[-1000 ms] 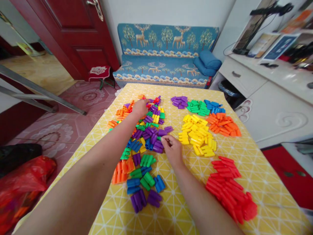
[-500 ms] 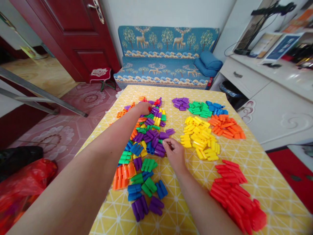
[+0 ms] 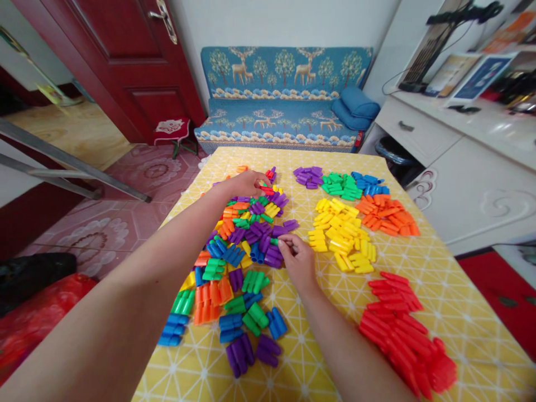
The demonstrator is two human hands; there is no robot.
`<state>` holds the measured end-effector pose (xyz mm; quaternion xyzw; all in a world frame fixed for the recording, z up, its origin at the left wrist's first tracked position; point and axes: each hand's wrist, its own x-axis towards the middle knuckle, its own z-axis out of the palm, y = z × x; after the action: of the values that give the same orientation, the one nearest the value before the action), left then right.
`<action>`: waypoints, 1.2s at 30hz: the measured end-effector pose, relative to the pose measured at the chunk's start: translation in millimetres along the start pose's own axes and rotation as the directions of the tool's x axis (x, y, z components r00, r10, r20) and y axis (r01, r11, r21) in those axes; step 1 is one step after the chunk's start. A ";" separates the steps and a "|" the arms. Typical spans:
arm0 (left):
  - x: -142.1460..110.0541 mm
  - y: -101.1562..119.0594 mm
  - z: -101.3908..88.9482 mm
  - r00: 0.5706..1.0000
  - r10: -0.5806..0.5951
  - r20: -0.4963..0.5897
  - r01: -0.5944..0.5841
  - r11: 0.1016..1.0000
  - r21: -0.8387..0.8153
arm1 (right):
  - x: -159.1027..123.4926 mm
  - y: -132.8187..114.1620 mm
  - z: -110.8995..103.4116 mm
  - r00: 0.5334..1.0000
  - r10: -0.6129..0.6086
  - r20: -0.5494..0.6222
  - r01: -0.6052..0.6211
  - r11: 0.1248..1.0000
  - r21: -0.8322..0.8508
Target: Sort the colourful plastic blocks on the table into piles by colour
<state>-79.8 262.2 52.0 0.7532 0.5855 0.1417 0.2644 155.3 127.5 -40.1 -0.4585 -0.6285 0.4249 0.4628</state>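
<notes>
A mixed heap of plastic blocks point(image 3: 247, 240) in several colours covers the left half of the yellow tablecloth point(image 3: 439, 268). My left hand point(image 3: 243, 183) reaches to the heap's far end, fingers curled around a red block by the orange and red pieces. My right hand point(image 3: 297, 258) rests at the heap's right edge, thumb and fingers pinched together beside purple and green blocks; what they hold is hidden. Sorted piles lie to the right: purple point(image 3: 309, 176), green point(image 3: 341, 186), blue point(image 3: 371, 184), orange point(image 3: 387, 213), yellow point(image 3: 341, 234) and red point(image 3: 402, 329).
A blue patterned sofa point(image 3: 285, 100) stands beyond the table. White cabinets point(image 3: 460, 167) run along the right. A dark red door point(image 3: 125, 56), a small stool point(image 3: 171, 129) and a metal ladder rail point(image 3: 71, 167) are on the left; a red bag point(image 3: 37, 318) lies on the floor.
My left hand has drawn slightly back and right over the heap's far end, pulling blocks nearer. My right hand has stayed at the heap's right edge.
</notes>
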 end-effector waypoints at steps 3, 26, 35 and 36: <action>-12.7 13.8 -3.1 0.994 -0.014 0.108 0.029 0.991 -0.134 | -0.7 -1.5 0.2 0.998 -0.046 -0.046 0.047 0.999 0.015; -63.0 63.7 53.6 0.946 0.138 -0.292 -0.261 0.858 -0.442 | 57.0 -36.5 33.4 0.937 0.347 0.043 -0.203 0.439 0.875; -43.3 31.6 37.8 0.901 0.017 -0.433 0.028 0.995 0.098 | 62.8 -23.9 29.1 0.968 0.219 -0.123 -0.107 0.802 0.587; -35.5 22.0 33.3 0.893 -0.024 -0.450 0.088 0.989 0.122 | 62.4 -20.8 28.6 0.973 0.168 -0.157 -0.070 0.867 0.493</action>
<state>-54.3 216.6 40.5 0.6999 0.6603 0.2622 0.0737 114.3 180.3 -14.2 -0.4054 -0.4242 0.5495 0.5948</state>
